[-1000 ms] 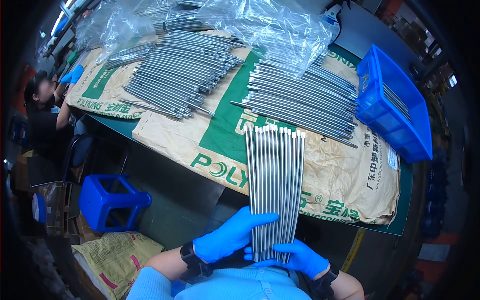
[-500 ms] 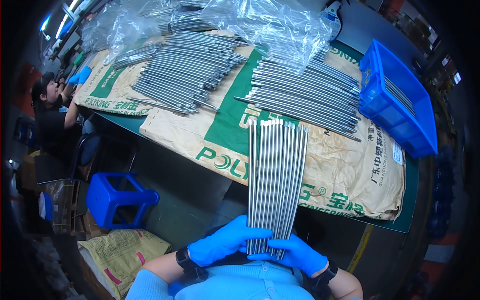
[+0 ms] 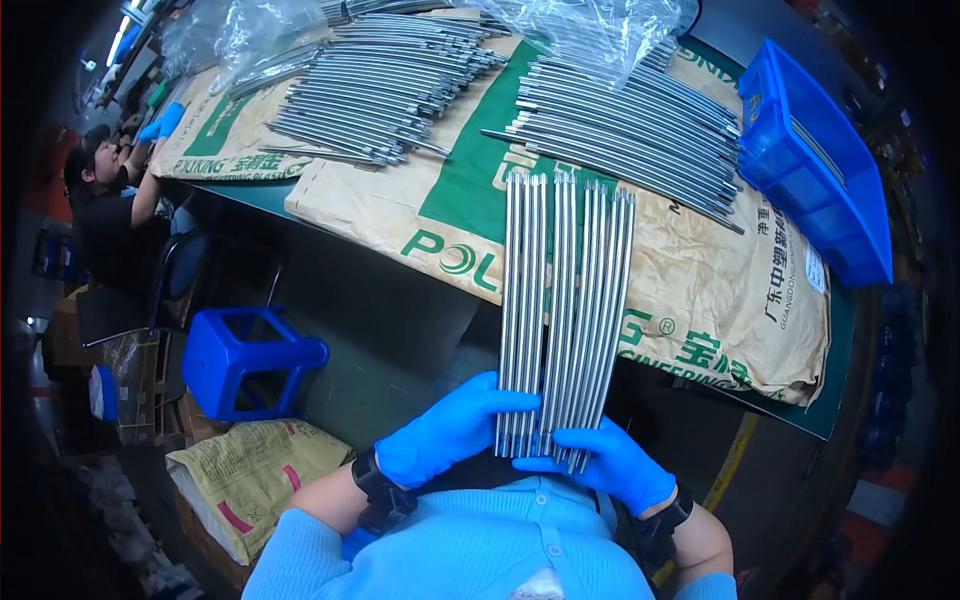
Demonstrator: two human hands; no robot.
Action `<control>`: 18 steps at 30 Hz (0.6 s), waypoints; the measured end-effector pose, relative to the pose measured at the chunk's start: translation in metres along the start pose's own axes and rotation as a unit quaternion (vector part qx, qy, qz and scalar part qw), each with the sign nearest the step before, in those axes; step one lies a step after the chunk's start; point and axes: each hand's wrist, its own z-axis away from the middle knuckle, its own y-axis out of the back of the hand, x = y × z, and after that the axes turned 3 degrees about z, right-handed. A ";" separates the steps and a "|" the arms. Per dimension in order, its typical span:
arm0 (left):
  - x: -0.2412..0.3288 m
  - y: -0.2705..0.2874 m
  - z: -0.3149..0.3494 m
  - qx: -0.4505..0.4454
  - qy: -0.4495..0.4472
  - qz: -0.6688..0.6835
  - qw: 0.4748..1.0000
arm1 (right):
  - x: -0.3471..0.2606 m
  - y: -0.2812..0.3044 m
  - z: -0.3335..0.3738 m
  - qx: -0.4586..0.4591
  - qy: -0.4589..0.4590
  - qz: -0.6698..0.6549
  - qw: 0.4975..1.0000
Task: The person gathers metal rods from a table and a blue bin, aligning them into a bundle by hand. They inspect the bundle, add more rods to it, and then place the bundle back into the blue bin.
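My blue-gloved L grip (image 3: 437, 432) & R grip (image 3: 622, 468) are clamped on near ends of fanned, slim silver metal rods (image 3: 570, 300), held nr dark-green tabletop (image 3: 838, 370), near side; blue plastic bin (image 3: 800, 195) far R.

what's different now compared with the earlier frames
The blue-gloved left hand has slid toward the near ends of the slim silvery metal rods; a dark gap has opened mid-bundle. The view has tilted down. The blue-gloved right hand still grips too. The left-hand metal rod pile and blue plastic crate stayed put.
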 end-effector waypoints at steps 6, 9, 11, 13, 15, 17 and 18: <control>0.003 -0.011 -0.002 0.000 -0.018 -0.006 1.000 | 0.002 0.000 0.001 0.008 0.015 0.032 0.999; 0.001 -0.020 -0.004 0.033 -0.043 -0.087 0.995 | 0.004 -0.001 0.001 0.025 0.022 0.059 0.998; -0.003 -0.017 -0.005 0.055 -0.049 -0.103 0.992 | 0.004 -0.001 0.002 0.043 0.019 0.064 0.997; -0.002 -0.016 -0.005 0.064 -0.053 -0.111 0.990 | 0.005 -0.002 0.003 0.048 0.022 0.067 0.996; 0.001 -0.014 -0.003 0.056 -0.043 -0.104 0.992 | 0.004 -0.002 0.003 0.057 0.022 0.070 0.996; 0.003 -0.013 0.001 0.054 -0.039 -0.098 0.993 | 0.002 -0.004 0.006 0.062 0.022 0.062 0.996; 0.005 -0.015 0.003 0.052 -0.037 -0.094 0.994 | 0.001 -0.006 0.008 0.067 0.023 0.054 0.996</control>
